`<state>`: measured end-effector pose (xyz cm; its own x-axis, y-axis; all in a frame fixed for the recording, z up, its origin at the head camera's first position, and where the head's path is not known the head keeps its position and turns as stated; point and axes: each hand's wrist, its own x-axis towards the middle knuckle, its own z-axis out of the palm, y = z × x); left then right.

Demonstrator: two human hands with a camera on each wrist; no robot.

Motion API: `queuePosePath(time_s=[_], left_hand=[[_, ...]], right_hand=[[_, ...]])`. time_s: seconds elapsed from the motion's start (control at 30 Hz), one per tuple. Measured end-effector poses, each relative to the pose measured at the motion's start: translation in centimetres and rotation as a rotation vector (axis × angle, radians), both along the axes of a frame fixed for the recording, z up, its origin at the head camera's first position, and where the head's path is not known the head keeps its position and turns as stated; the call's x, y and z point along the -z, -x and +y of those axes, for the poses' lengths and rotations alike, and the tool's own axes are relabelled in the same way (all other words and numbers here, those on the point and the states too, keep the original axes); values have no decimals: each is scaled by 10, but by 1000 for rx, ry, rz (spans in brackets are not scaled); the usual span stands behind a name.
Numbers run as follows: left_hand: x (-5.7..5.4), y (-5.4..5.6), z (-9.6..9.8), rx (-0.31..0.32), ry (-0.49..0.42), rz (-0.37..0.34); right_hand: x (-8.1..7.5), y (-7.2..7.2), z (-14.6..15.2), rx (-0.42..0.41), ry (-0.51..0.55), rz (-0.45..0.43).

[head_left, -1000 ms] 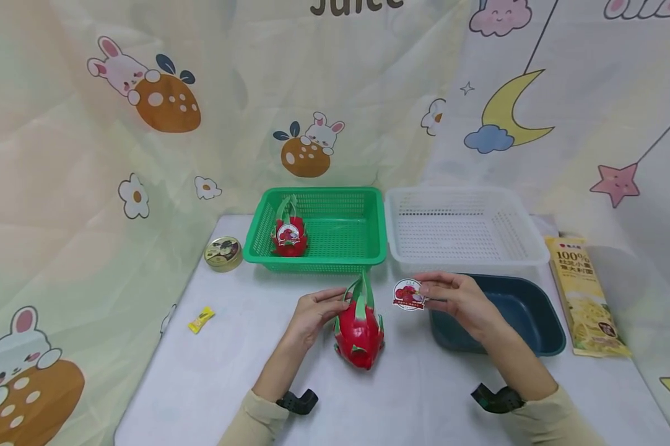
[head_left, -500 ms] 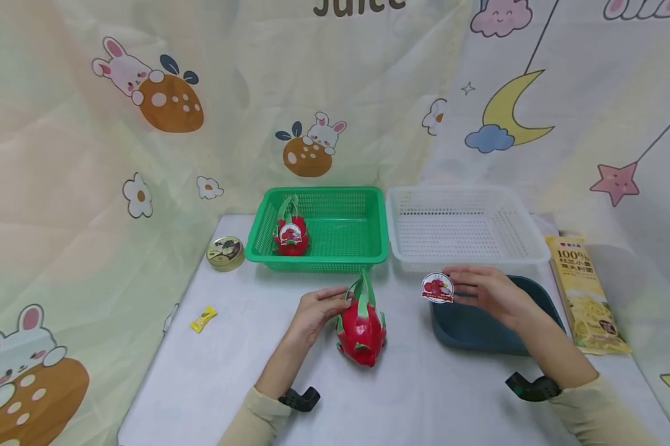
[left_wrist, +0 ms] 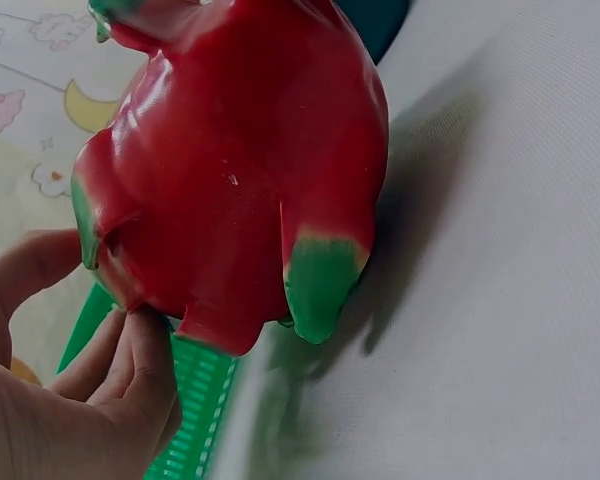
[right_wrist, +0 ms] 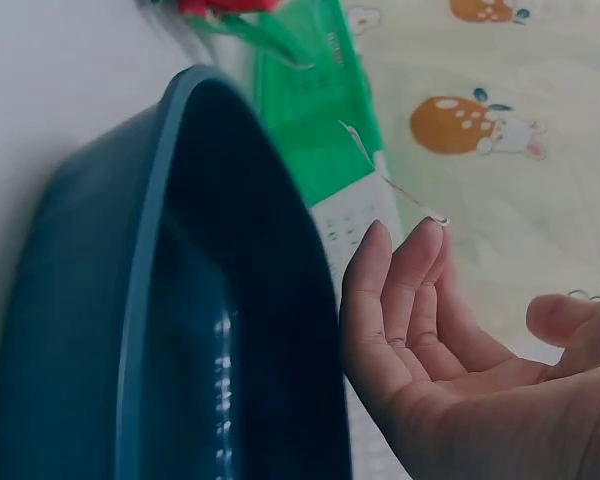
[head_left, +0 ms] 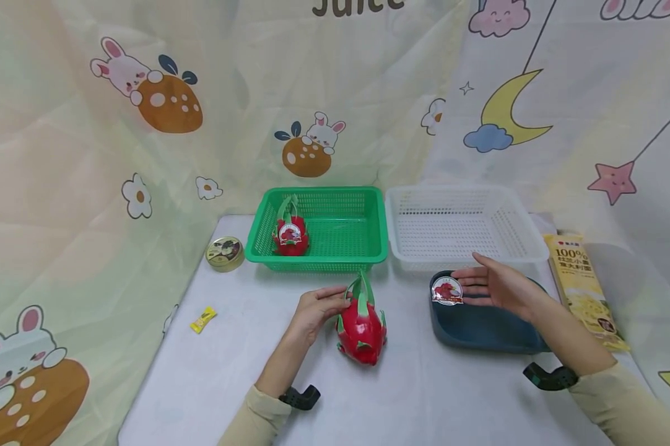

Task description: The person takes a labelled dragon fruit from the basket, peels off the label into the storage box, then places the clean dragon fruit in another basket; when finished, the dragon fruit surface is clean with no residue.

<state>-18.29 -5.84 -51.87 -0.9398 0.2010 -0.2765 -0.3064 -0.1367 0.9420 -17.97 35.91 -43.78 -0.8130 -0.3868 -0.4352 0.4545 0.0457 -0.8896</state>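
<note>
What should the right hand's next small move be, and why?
Probably lower slightly and let the sticker off into the blue tub: the sticker seems only to touch the right hand's fingertips, the thumb stands apart, and the tub lies beneath.

Basin (head_left: 480, 341) partly behind right hand (head_left: 501, 286)

Head view looks forward-down over table (head_left: 413, 402); left wrist view, close, faces dragon fruit (left_wrist: 230, 170); right, blue tub (right_wrist: 80, 270); both show green basket (left_wrist: 202, 395).
</note>
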Motion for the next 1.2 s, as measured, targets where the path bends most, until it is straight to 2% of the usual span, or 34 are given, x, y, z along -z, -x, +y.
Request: queuePosePath(time_s=[0.17,0.37,0.6,0.87,1.1,1.2], left_hand=[[1,1,1,-4,18,-9],[2,2,3,10,32,-2],[1,0,4,4,36,-6],[-5,0,7,4,54,1],[-2,0,9,9,85,37],[-3,-1,9,12,94,45]], right_hand=[[7,5,6,0,-23,-52],[15,7,14,-2,-107,-87],[28,8,15,-1,-250,-77],[25,9,11,-38,-382,-67],[27,9,8,-54,-483,-31],[27,9,6,-60,-494,-23]])
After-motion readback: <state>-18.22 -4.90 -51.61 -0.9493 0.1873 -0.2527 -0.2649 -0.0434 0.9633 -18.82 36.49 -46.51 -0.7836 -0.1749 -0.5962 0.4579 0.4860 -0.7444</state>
